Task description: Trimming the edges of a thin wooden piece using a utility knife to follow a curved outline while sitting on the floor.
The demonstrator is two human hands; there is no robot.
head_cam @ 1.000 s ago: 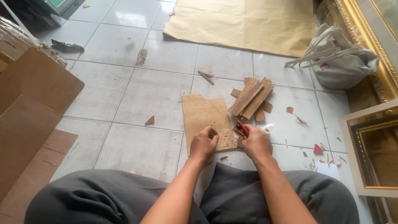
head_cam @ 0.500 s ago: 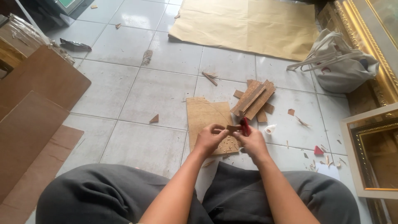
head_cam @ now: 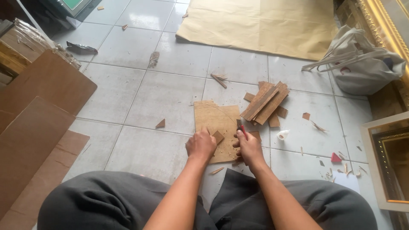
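Right now the left hand (head_cam: 200, 145) pinches a small wood piece (head_cam: 218, 136) down on the brown cutting board (head_cam: 215, 121) on the floor. The right hand (head_cam: 249, 149) grips a red-handled knife (head_cam: 243, 130) (fingers wrapped tight). A slipping blade could nick the close left fingers.
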